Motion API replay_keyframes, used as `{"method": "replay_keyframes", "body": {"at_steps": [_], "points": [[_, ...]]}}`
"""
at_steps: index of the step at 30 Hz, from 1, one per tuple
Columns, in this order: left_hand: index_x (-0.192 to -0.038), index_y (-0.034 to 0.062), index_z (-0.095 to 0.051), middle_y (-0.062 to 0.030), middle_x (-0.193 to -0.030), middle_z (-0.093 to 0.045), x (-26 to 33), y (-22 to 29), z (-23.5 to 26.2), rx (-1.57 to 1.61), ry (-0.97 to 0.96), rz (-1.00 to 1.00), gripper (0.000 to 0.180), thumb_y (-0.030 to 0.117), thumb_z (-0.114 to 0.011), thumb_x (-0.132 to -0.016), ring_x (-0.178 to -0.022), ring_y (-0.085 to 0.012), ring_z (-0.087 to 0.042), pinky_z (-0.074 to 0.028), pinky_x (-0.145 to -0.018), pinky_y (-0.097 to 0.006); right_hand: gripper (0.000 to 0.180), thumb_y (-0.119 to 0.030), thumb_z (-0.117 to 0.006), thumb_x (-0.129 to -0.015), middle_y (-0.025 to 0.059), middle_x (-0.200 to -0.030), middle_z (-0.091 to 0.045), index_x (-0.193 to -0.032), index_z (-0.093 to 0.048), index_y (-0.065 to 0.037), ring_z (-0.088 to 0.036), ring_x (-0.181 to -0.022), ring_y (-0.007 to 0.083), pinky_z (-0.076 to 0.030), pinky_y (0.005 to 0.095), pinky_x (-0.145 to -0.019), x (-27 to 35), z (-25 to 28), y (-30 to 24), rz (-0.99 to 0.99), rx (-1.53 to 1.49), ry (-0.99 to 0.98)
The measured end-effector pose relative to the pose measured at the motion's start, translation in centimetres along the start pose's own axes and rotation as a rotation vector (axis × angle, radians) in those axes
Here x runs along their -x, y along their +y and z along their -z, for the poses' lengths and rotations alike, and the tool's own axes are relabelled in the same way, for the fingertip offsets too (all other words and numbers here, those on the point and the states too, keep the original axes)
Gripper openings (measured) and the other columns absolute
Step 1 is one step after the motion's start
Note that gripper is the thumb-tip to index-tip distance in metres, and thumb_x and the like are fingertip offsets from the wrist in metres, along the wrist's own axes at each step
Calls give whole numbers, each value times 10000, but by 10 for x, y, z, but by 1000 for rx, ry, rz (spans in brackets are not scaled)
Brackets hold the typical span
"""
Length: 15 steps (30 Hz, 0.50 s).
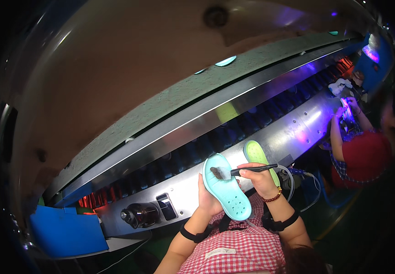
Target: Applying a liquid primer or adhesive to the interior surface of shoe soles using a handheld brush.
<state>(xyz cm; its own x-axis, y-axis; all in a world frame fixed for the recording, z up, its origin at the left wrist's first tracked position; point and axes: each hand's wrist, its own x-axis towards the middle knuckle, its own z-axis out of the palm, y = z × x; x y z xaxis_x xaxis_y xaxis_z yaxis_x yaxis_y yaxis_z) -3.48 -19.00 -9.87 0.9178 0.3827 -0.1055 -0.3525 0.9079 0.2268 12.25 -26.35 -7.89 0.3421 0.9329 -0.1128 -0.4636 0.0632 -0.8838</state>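
Step in hand looks like brushing the upward face of the turquoise sole (236, 198), which is held up in front of the person's checked garment (238, 253), near the edge of the metal counter (186, 194). Left hand (209, 201) cradles it from the left edge and underneath, fingertips curled round the far edge; right hand (260, 180) pinches the black-handled brush (235, 172) between thumb and fingers. Dark bristle tip is on or just over the end without holes; pressure can't be told. To do it well: left hand should back the sole from below so it doesn't flex under the stroke, fingers off the face. Right hand wants a light grip, bristles laid low, overlapping strokes out to the rim, then down toward the holed end. Likely weak spots: the rim corner and the holes, where liquid, if the brush carries any, could pool or seep through. Whether the face is wet can't be read. Green sole (255, 153) is just beside, partly hidden by the right hand, so brush swings to that side should be short. Phone (166, 207) and dark bottle (143, 215) sit on the counter to the left, out of the stroke path
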Motion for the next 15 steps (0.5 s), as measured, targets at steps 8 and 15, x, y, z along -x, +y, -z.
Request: {"method": "replay_keyframes", "body": {"at_steps": [8,15], "points": [[-1281,96,-384,-191,-1148,-519,14,4,9,30,-11,-94,820,712,-171,-783,-998,-357,-537,-351,-931,-558,230,-48,-626,-772,87,-878,-639,-981,-612,48,-587,-789,124,-456,230,-731,-21,-18,3,-23,96,-25],[-1233,128,-417,-94,-1252,-429,2,2,18,-94,394,-316,723,678,-201,-817,-1146,-267,-422,-311,-994,-411,177,-106,-651,-708,117,-794,-638,-869,-651,-32,-597,-722,235,-453,321,-687,-19,-65,13,526,828,-135]]}}
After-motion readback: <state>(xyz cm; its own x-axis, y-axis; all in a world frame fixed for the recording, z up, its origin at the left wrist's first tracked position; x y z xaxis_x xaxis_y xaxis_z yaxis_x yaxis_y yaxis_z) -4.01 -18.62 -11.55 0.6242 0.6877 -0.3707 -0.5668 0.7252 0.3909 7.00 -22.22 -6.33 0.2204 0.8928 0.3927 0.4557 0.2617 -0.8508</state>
